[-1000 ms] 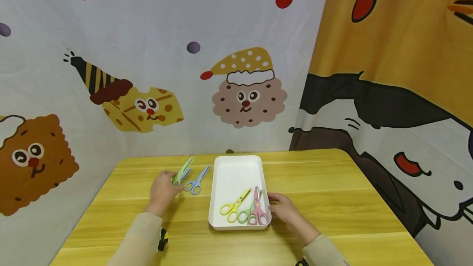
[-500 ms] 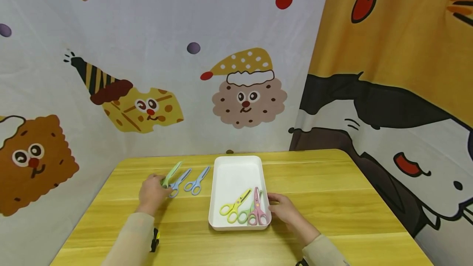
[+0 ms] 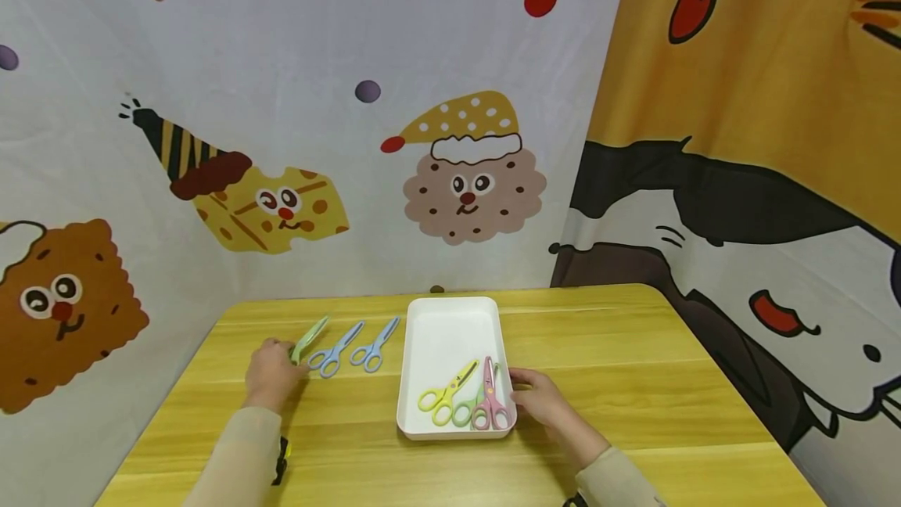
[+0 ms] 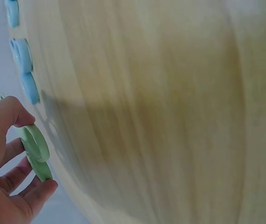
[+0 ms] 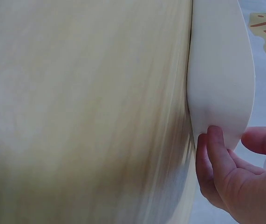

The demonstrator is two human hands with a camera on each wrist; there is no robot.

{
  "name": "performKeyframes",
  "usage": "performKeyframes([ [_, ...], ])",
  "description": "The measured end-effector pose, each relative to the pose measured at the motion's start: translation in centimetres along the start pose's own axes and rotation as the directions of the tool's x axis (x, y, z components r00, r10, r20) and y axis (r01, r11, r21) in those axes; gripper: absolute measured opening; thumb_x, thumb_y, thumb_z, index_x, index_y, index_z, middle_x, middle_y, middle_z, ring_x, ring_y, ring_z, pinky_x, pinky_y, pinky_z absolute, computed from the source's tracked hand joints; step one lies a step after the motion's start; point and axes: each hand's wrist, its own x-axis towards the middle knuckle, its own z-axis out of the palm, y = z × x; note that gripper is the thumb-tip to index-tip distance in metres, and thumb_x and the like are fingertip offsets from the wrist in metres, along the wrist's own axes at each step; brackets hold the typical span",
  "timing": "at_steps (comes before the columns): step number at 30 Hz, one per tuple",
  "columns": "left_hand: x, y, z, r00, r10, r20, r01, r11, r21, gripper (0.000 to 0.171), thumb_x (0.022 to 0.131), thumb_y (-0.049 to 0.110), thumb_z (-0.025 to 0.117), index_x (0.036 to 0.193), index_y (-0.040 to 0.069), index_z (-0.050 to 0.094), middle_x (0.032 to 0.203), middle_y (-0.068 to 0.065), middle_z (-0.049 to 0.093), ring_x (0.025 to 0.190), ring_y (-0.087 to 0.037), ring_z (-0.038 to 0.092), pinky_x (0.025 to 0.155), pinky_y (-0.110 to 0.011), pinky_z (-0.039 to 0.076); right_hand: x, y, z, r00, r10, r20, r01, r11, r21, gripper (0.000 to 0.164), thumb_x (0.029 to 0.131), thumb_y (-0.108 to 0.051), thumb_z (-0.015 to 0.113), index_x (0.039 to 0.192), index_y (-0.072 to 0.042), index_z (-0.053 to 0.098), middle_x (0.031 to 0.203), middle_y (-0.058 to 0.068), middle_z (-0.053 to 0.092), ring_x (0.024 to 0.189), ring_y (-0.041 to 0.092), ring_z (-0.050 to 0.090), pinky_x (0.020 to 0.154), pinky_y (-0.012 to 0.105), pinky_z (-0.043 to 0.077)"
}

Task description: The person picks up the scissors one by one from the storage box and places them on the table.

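Observation:
My left hand (image 3: pixel 271 374) holds a pair of green scissors (image 3: pixel 310 337) by the handles, blades pointing away to the right. In the left wrist view the thumb and fingers pinch the green handle loops (image 4: pixel 38 144) close over the table. Two pairs of blue scissors, one nearer (image 3: pixel 336 350) and one farther right (image 3: pixel 376 346), lie side by side to the right of that hand. My right hand (image 3: pixel 542 397) grips the right side of a white tray (image 3: pixel 439 327), fingertips on the outer wall and thumb at the rim.
Inside the tray's near end lie yellow scissors (image 3: pixel 450 392), pink scissors (image 3: pixel 490 397) and green scissors (image 3: pixel 463 411), the green ones partly covered by the pink. The wooden table (image 3: pixel 598 335) ends at a cartoon-printed curtain (image 3: pixel 450 37) behind.
My left hand has moved left with the green scissors and lowered them, uncovering the nearer blue scissors. The right hand and tray have stayed in place.

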Motion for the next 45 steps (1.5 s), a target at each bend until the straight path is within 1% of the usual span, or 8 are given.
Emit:
performKeyframes([
  [5,-0.09,-0.33,-0.23,0.999,-0.047,0.012,0.047,0.999,0.002,0.057,0.072,0.02,0.076,0.118,-0.009,0.06,0.107,-0.03,0.053,0.089,-0.046,0.052,0.068,-0.052,0.049,-0.1,-0.11,0.0,1.0,-0.005,-0.003,0.004,1.0,-0.008,0.047,0.082,0.01,0.052,0.128,0.015,0.047,0.123,0.03,0.053,0.096,0.028,0.06,0.077,0.04,0.055],
  [9,-0.18,-0.61,-0.36,0.998,-0.062,0.016,0.062,0.998,0.0,0.057,0.071,0.018,0.075,0.119,-0.01,0.059,0.108,-0.031,0.052,0.09,-0.047,0.052,0.069,-0.052,0.049,-0.12,-0.14,-0.02,1.0,-0.006,0.001,0.006,1.0,-0.017,0.047,0.082,0.009,0.052,0.128,0.015,0.047,0.122,0.03,0.053,0.096,0.028,0.059,0.078,0.04,0.055],
  [16,-0.28,-0.85,-0.71,0.998,-0.054,0.022,0.054,0.998,0.01,0.055,0.071,0.017,0.075,0.117,-0.01,0.06,0.107,-0.031,0.052,0.088,-0.046,0.051,0.067,-0.052,0.048,-0.16,-0.11,0.04,1.0,-0.003,0.006,0.003,1.0,0.0,0.047,0.081,0.01,0.051,0.128,0.015,0.047,0.122,0.03,0.053,0.094,0.027,0.06,0.077,0.04,0.055],
  [23,-0.18,-0.9,-0.7,0.999,-0.043,0.02,0.042,0.999,0.016,0.052,0.072,0.015,0.075,0.115,-0.011,0.06,0.107,-0.031,0.052,0.086,-0.045,0.051,0.066,-0.051,0.048,-0.2,-0.1,0.1,1.0,-0.003,0.01,0.002,1.0,0.026,0.047,0.082,0.011,0.05,0.128,0.016,0.046,0.121,0.031,0.053,0.091,0.028,0.061,0.075,0.04,0.056],
  [27,-0.21,-0.89,-0.68,0.999,-0.032,0.019,0.031,0.999,0.015,0.051,0.073,0.014,0.075,0.114,-0.011,0.06,0.105,-0.03,0.052,0.085,-0.045,0.051,0.066,-0.051,0.048,-0.19,-0.12,0.09,1.0,-0.001,0.013,0.001,1.0,0.023,0.047,0.082,0.01,0.05,0.129,0.016,0.045,0.122,0.031,0.052,0.093,0.028,0.061,0.076,0.041,0.056],
  [32,-0.21,-0.88,-0.72,0.999,-0.033,0.032,0.032,0.999,0.014,0.05,0.074,0.013,0.074,0.115,-0.011,0.06,0.105,-0.031,0.052,0.086,-0.045,0.052,0.067,-0.051,0.048,-0.09,-0.05,0.06,1.0,-0.005,0.008,0.005,1.0,0.008,0.047,0.082,0.01,0.05,0.129,0.016,0.046,0.123,0.031,0.052,0.095,0.028,0.061,0.077,0.041,0.056],
  [40,-0.24,-0.8,-0.59,0.999,-0.033,0.029,0.033,0.999,-0.001,0.05,0.074,0.012,0.074,0.116,-0.011,0.059,0.108,-0.033,0.051,0.089,-0.048,0.051,0.071,-0.054,0.047,-0.05,0.02,0.1,1.0,-0.008,0.008,0.008,1.0,0.012,0.046,0.082,0.011,0.049,0.128,0.016,0.046,0.124,0.032,0.052,0.094,0.029,0.062,0.076,0.04,0.056],
  [45,-0.3,-0.99,-0.24,0.999,-0.046,0.027,0.047,0.999,-0.025,0.052,0.075,0.012,0.072,0.118,-0.012,0.057,0.113,-0.036,0.049,0.093,-0.053,0.05,0.076,-0.056,0.046,-0.11,-0.06,0.12,1.0,-0.008,0.009,0.008,1.0,0.017,0.046,0.082,0.01,0.05,0.128,0.016,0.046,0.124,0.033,0.051,0.094,0.029,0.062,0.077,0.04,0.056],
])
